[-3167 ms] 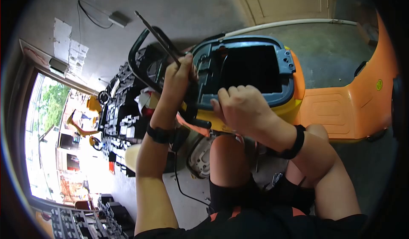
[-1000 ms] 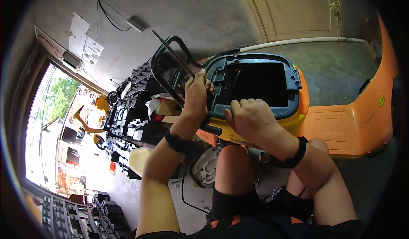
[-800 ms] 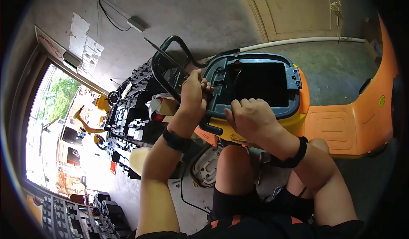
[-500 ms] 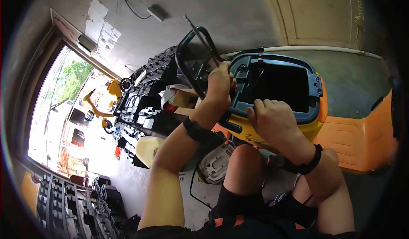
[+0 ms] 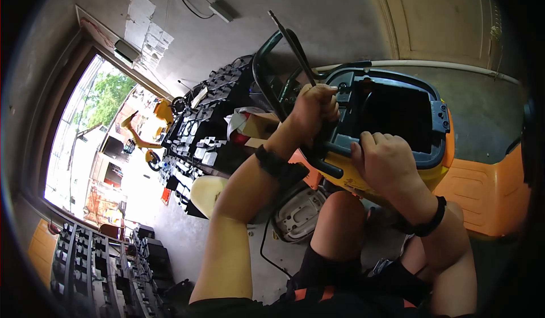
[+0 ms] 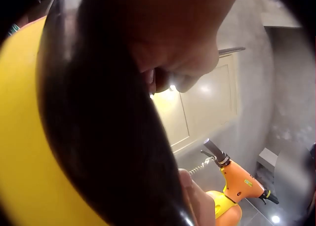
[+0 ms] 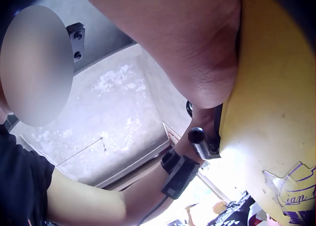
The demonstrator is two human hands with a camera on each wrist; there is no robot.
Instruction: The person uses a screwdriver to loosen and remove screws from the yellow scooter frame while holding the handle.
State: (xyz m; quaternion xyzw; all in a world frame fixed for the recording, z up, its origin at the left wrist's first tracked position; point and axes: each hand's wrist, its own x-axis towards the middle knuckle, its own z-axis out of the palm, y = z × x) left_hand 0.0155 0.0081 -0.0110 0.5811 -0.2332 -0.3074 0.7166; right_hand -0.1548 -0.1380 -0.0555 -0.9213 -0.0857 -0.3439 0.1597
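In the head view, my left hand [image 5: 313,111] grips the lower end of a long dark metal rod [image 5: 292,44] at the rear of a yellow and orange scooter. The rod slants up and left past a black tubular rack [image 5: 267,71]; its lower end is hidden by the hand. My right hand [image 5: 389,156] curls its fingers over the near rim [image 5: 420,160] of the open grey seat compartment. The left wrist view shows my left hand [image 6: 173,43] behind a large black curved surface. In the right wrist view, my right hand [image 7: 197,58] lies against the yellow body panel [image 7: 271,97].
An upturned seat base [image 5: 298,213] lies on the floor by my knee. A cardboard box [image 5: 258,128] and rows of black parts [image 5: 213,114] stand at left. The orange footboard [image 5: 468,190] reaches out to the right; a pale pipe [image 5: 437,64] runs along the wall.
The head view has swung left, so the scooter and both hands appear farther right. The rod tilted lower, then came up steeper in my left hand. My right hand keeps its hold on the rim.
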